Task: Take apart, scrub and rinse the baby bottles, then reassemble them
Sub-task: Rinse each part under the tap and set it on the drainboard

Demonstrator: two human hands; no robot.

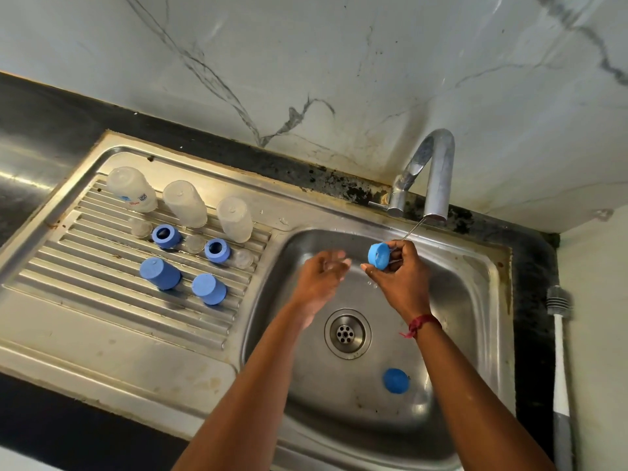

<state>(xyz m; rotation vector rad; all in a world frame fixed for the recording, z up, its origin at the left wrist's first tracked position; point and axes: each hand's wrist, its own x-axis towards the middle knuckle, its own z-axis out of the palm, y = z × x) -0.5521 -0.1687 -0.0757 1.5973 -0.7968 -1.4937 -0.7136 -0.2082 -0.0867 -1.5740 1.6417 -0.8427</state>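
My right hand (399,277) grips a blue bottle cap (378,255) over the sink basin (295,334), just below a thin stream of water from the tap (436,171). My left hand (321,277) hovers beside it with loose, motion-blurred fingers and nothing visible in it. Another blue piece (396,380) lies on the basin floor near the drain (347,334). On the drainboard (102,300) three clear bottles (185,202) stand upside down. In front of them lie two blue screw rings (166,236), three clear nipples (141,228) and two blue caps (159,273).
A white and grey bottle brush (559,334) lies on the dark counter to the right of the sink. The marbled wall stands close behind the tap. Dark countertop (40,130) runs off to the left.
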